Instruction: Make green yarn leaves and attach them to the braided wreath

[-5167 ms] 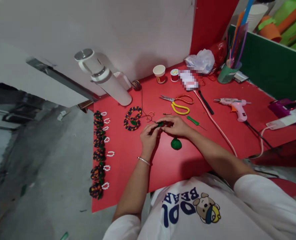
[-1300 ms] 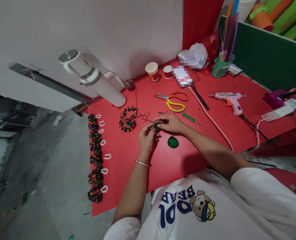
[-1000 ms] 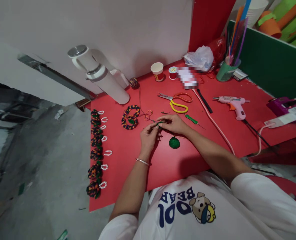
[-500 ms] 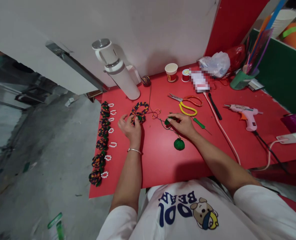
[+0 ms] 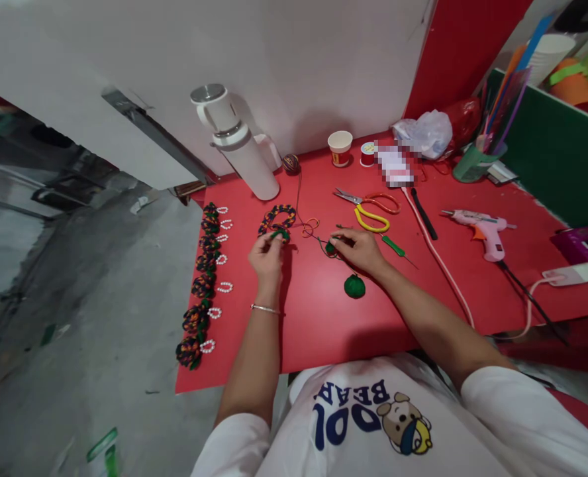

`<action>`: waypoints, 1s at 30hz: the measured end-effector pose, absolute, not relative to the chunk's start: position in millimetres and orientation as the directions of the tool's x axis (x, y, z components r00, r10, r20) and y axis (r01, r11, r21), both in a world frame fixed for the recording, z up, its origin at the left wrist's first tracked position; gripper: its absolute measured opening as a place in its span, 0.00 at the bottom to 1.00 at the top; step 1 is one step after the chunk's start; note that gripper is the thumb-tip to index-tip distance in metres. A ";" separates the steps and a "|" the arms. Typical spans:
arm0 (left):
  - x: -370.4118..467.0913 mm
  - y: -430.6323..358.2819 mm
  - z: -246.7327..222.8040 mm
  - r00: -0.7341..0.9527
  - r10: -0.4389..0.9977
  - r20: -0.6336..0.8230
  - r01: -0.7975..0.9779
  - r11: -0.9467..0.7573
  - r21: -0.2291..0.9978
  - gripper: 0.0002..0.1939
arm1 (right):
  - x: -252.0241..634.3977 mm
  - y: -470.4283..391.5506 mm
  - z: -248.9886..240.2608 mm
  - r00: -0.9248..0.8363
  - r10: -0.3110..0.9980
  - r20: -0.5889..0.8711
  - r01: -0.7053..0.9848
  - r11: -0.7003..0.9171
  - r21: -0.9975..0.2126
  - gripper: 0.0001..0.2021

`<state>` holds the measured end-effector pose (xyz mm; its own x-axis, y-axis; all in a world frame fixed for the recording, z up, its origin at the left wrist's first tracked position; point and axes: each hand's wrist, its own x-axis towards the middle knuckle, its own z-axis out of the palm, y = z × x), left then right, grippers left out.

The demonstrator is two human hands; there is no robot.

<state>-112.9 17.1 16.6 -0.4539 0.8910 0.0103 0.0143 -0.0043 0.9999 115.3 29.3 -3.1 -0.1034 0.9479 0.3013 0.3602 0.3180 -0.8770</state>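
Note:
My left hand point(image 5: 267, 258) is closed in a pinch on a small green knitted piece point(image 5: 283, 234), at the near end of a dark, orange-flecked braided cord point(image 5: 283, 211). That cord lies curled on the red table, beyond the hand. My right hand point(image 5: 361, 250) pinches another small green knitted piece point(image 5: 330, 247), partly covered by the fingers. Thin dark yarn runs near both hands, and an orange yarn loop point(image 5: 310, 227) lies between them. Just below my right hand sits a green yarn ball point(image 5: 354, 287).
Along the table's left edge stretches a row of braided bundles point(image 5: 203, 286) with white bead loops. Behind stand a white thermos point(image 5: 247, 162), a multicolored yarn ball point(image 5: 291, 163) and a paper cup point(image 5: 340, 148). Scissors point(image 5: 368, 209), a green-handled hook point(image 5: 393, 246) and a pink glue gun point(image 5: 485, 232) lie rightward.
My left hand has shifted slightly right and its fingers have drawn together on the green piece, baring more of the braided cord. My right hand stays nearly in place. The view has shifted slightly.

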 end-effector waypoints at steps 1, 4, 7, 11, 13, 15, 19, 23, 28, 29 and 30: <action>-102.4 13.5 16.8 -0.408 0.909 -0.084 -0.129 0.034 0.991 0.14 | 115.6 27.7 -0.8 -0.106 0.943 0.316 0.381 0.332 -0.863 0.09; -71.8 3.3 16.9 -0.184 0.949 -0.256 -0.362 0.177 0.915 0.18 | 115.7 22.3 6.0 -0.165 0.923 0.348 0.349 0.384 -0.854 0.13; -55.0 -3.6 17.5 -0.048 0.940 -0.339 -0.407 0.291 0.866 0.18 | 114.7 20.1 8.1 -0.245 0.894 0.374 0.246 0.431 -0.868 0.14; -50.8 -7.9 17.8 0.001 0.941 -0.337 -0.372 0.314 0.874 0.19 | 113.7 22.6 5.4 -0.216 0.902 0.374 0.213 0.417 -0.883 0.10; -50.4 -9.1 18.1 0.023 0.942 -0.335 -0.348 0.322 0.881 0.20 | 113.8 24.1 4.6 -0.193 0.916 0.352 0.216 0.389 -0.895 0.10; -49.8 -9.9 18.7 0.034 0.942 -0.333 -0.341 0.324 0.882 0.20 | 114.3 24.8 4.7 -0.176 0.927 0.333 0.228 0.367 -0.902 0.10; -49.1 -9.7 20.2 -0.010 0.942 -0.336 -0.355 0.311 0.882 0.20 | 116.0 24.7 7.0 -0.194 0.929 0.316 0.239 0.357 -0.903 0.10; -49.1 -9.3 21.4 -0.049 0.938 -0.344 -0.330 0.310 0.892 0.20 | 117.7 24.8 8.7 -0.202 0.929 0.309 0.228 0.351 -0.908 0.11; -47.9 -10.0 23.4 -0.050 0.939 -0.341 -0.333 0.306 0.892 0.21 | 118.7 26.4 6.8 -0.207 0.934 0.292 0.204 0.333 -0.921 0.12; -47.6 -10.1 23.8 -0.042 0.940 -0.338 -0.332 0.306 0.892 0.22 | 118.7 26.7 6.2 -0.210 0.935 0.286 0.199 0.328 -0.924 0.12; -47.3 -10.2 24.1 -0.036 0.941 -0.336 -0.330 0.306 0.893 0.22 | 118.7 27.0 5.5 -0.215 0.936 0.279 0.196 0.322 -0.926 0.12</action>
